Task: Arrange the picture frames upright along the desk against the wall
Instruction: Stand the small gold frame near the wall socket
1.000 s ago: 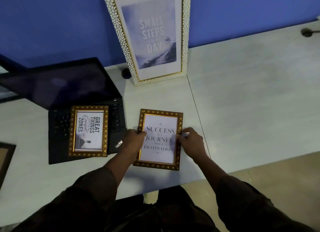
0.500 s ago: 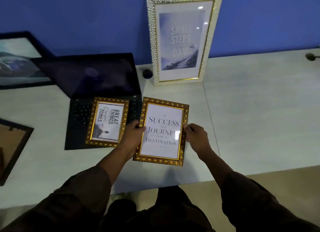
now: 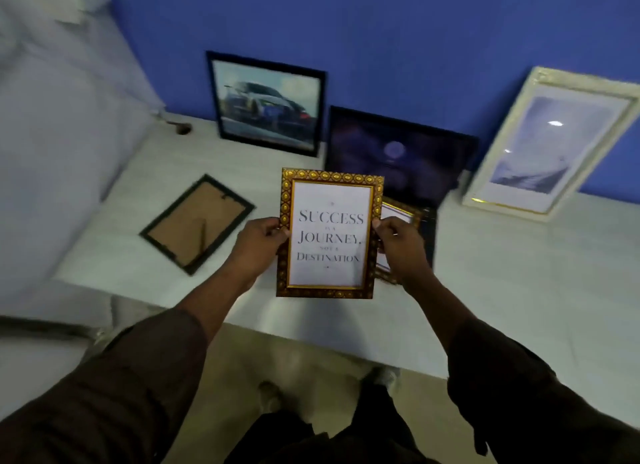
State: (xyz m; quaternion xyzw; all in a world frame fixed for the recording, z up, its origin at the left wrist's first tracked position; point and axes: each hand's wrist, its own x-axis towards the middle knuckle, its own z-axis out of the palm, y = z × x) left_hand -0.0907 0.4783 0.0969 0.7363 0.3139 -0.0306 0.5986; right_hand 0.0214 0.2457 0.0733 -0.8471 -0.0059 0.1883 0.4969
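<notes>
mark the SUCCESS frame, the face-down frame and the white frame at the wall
SUCCESS frame (image 3: pixel 329 235), head view: on its printed sheet.
Face-down frame (image 3: pixel 197 224), head view: on its brown backing.
White frame (image 3: pixel 550 141), head view: on its picture.

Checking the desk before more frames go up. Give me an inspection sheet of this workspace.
Surface: pale desk, seam lines, dim light.
Job's things: gold Success frame held off the desk; car picture and white frame lean on the blue wall; black frame lies face down; second gold frame lies on the laptop.
Clutter: open laptop.
Hands: left hand and right hand grip the Success frame's sides.
Cables: nothing seen.
Surroundings: floor below, pale surface on the left.
</notes>
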